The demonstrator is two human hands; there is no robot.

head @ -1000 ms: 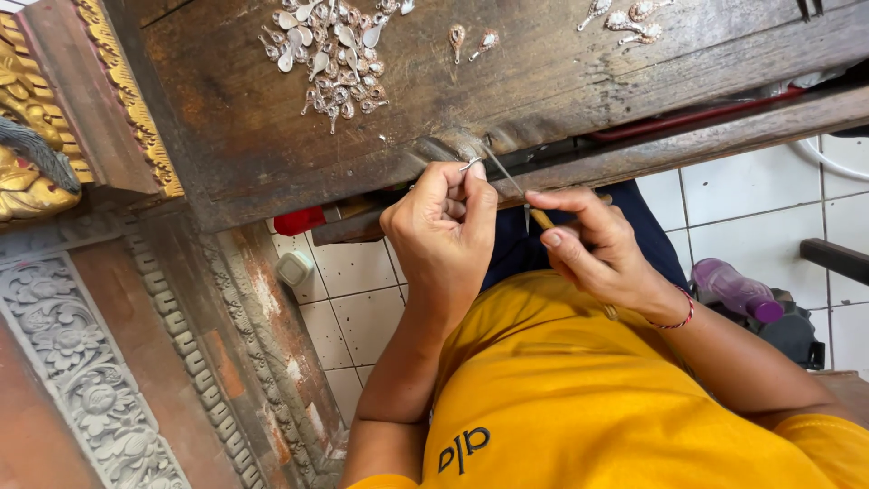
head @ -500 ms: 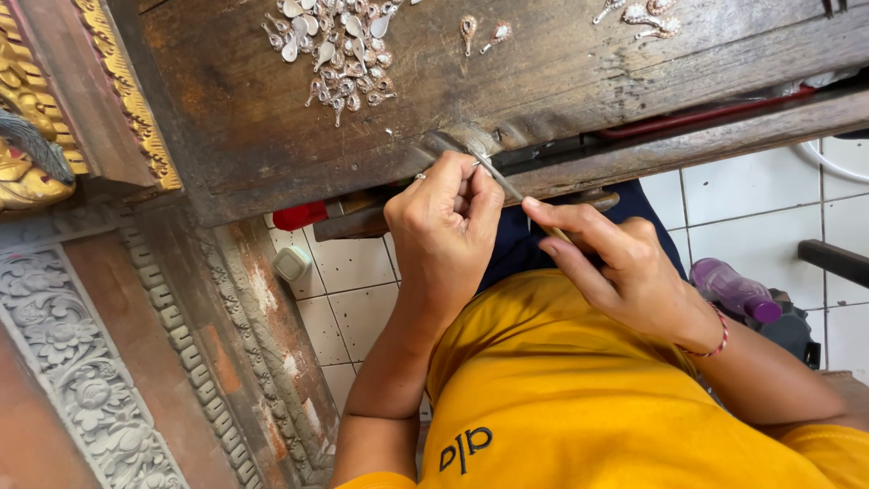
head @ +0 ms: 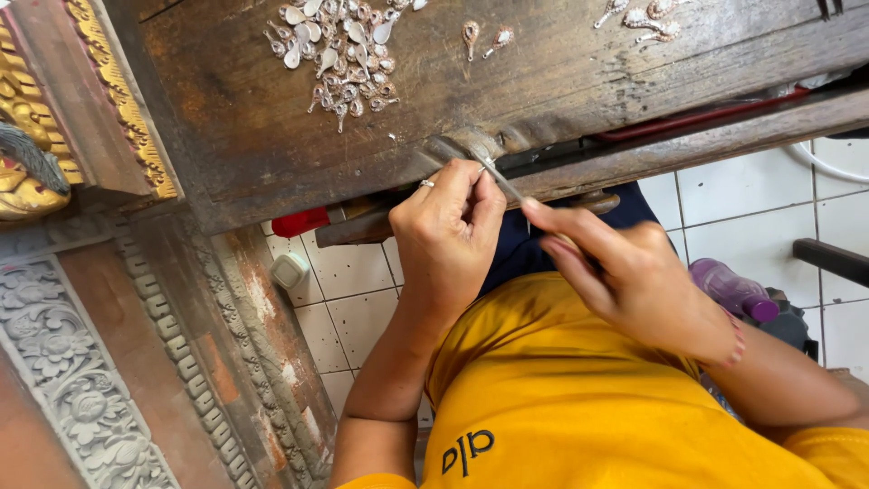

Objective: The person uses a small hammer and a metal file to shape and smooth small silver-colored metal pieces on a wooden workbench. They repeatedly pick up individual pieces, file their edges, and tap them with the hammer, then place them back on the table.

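Observation:
My left hand point(head: 448, 226), with a ring on one finger, pinches a tiny piece against the front edge of the dark wooden bench point(head: 235, 136); the piece itself is hidden by the fingers. My right hand point(head: 625, 272), a bead bracelet on its wrist, grips a thin metal file point(head: 501, 179) whose tip rests at the left fingertips. A heap of small silver teardrop pieces point(head: 335, 54) lies on the bench above the hands. Two loose pieces point(head: 484, 36) lie to its right.
More silver pieces point(head: 638, 18) lie at the top right. Carved gilded and grey wood panels point(head: 63, 362) fill the left. On the white tiled floor point(head: 751, 190) lies a purple bottle point(head: 733, 290), with a red object point(head: 299, 222) under the bench.
My right hand has slid a little down and to the right with the file. My left hand has stayed at the bench edge. The view has shifted slightly.

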